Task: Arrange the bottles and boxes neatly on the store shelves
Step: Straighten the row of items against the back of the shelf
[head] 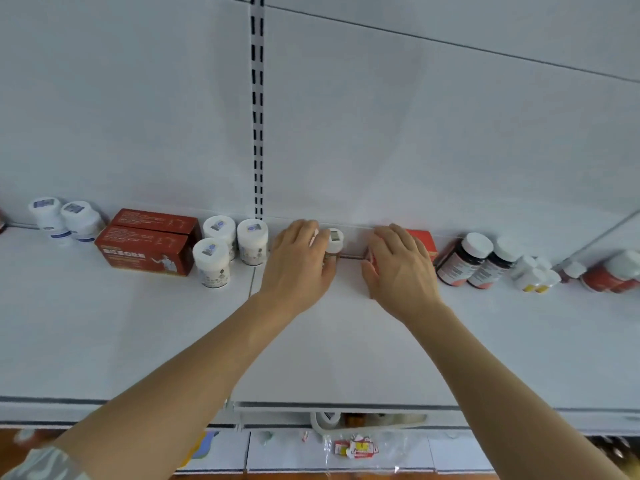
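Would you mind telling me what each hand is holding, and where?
Left hand grips the white-capped bottle round its body; right hand grips the red box at its near end.

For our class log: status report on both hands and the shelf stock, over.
Left hand grips white-capped bottle. Right hand on red box. Both at shelf back. Nothing blocking.

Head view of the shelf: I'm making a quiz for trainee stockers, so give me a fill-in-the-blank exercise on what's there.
1. The left hand holds a bottle with a ____ cap.
2. The right hand rests on a box coloured ____.
3. Left of the slotted upright lie ____ dark red boxes side by side.

Missing words: white; red; two
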Demonstrator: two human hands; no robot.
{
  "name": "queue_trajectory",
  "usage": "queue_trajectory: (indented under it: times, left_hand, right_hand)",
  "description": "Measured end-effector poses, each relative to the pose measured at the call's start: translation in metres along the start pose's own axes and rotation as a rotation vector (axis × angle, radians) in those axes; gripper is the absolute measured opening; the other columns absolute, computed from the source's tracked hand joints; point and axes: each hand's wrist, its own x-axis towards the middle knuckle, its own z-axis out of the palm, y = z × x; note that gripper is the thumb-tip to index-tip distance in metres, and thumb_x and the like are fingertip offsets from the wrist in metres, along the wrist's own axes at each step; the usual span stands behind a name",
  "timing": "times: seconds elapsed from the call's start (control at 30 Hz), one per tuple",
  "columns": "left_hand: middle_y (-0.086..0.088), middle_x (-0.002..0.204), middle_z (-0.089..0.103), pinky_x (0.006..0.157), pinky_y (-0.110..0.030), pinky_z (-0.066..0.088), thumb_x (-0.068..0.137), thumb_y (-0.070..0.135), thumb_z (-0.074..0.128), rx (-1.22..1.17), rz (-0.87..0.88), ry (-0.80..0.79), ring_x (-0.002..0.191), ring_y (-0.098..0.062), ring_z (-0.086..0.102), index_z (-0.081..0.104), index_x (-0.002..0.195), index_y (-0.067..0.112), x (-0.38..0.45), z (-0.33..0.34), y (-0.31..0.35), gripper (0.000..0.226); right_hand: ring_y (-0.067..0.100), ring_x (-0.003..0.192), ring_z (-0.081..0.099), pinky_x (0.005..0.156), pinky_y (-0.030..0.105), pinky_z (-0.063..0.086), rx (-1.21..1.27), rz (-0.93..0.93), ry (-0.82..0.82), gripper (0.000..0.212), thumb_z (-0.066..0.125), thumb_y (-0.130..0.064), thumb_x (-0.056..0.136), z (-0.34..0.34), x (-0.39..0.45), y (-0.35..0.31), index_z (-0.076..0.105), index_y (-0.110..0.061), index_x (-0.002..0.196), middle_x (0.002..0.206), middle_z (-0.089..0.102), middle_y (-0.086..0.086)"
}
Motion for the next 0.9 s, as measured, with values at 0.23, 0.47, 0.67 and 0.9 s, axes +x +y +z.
queue_trajectory:
  times: [0.23,0.47,0.67,0.9]
  left_hand:
    - [-0.016,0.13,0.056,0.104,-0.049,0.041,0.09,0.036,0.047,0.031,0.087,-0.052,0.127,-0.036,0.046,0.057,0.126,0.003,0.006,0.001,0.081,0.049]
    - [-0.014,0.141,0.049,0.109,-0.051,0.035,0.092,0.039,0.048,0.019,0.124,-0.085,0.135,-0.037,0.039,0.052,0.134,0.008,-0.007,0.025,0.214,0.053]
    - [-0.012,0.148,0.043,0.113,-0.049,0.03,0.094,0.042,0.045,0.008,0.202,-0.138,0.14,-0.033,0.031,0.047,0.139,0.011,-0.018,0.063,0.349,0.054]
    - [-0.014,0.15,0.041,0.116,-0.046,0.026,0.096,0.041,0.046,-0.045,0.326,-0.178,0.141,-0.033,0.029,0.045,0.142,0.009,-0.016,0.103,0.483,0.056]
  right_hand:
    - [0.035,0.134,0.043,0.109,0.049,0.036,-0.014,0.153,-0.021,0.054,0.042,-0.042,0.093,-0.038,-0.069,0.053,0.056,-0.008,0.132,0.137,0.055,0.013]
    - [0.035,0.14,0.036,0.114,0.048,0.03,-0.082,0.278,-0.067,0.059,0.041,-0.048,0.097,-0.085,-0.167,0.142,0.05,-0.009,0.139,0.146,0.048,0.015]
    - [0.033,0.146,0.025,0.118,0.047,0.025,-0.106,0.387,-0.127,0.063,0.038,-0.051,0.099,-0.126,-0.262,0.236,0.04,-0.01,0.147,0.154,0.037,0.014]
    - [0.03,0.149,0.019,0.12,0.045,0.02,-0.143,0.546,-0.174,0.066,0.036,-0.054,0.099,-0.163,-0.344,0.337,0.033,-0.013,0.151,0.158,0.031,0.012]
